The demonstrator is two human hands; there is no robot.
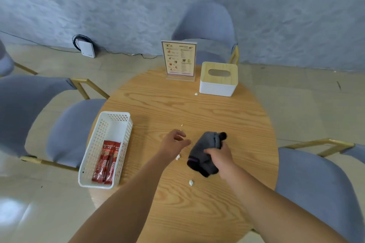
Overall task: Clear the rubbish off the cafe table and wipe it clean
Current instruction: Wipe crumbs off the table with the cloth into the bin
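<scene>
- The room was seen to be bounded by a mottled blue-grey plaster wall (276, 16) above a pale tiled floor (306, 94), with a small white box and looped black cable (87, 48) set against the skirting.
- Four grey-blue upholstered chairs with gold metal frames were placed around the round, light wood-grain desk (227, 124); one (207, 27) stood at the far side.
- At the far edge of the desk a white tissue box with a wooden lid (218, 79) was set just beside an upright clear acrylic menu stand (179, 59).
- A white perforated plastic basket (106, 148) was placed at the left edge, with red coffee sachets (107, 162) lying in it.
- A dark grey folded cloth (203, 154) was grasped by the right hand (219, 158) and held low over the desk centre.
- The left hand (174, 142) was held open and empty, fingers loosely curled, near small white paper scraps.
- Scraps were scattered: one (178, 157) by the left wrist, one (191, 182) nearer the person, tiny bits (182, 125) beyond the fingers, one (196, 94) by the tissue box.
- The clearing step was judged unfinished; gathering the scraps by pinching or sweeping was judged necessary before wiping.
</scene>
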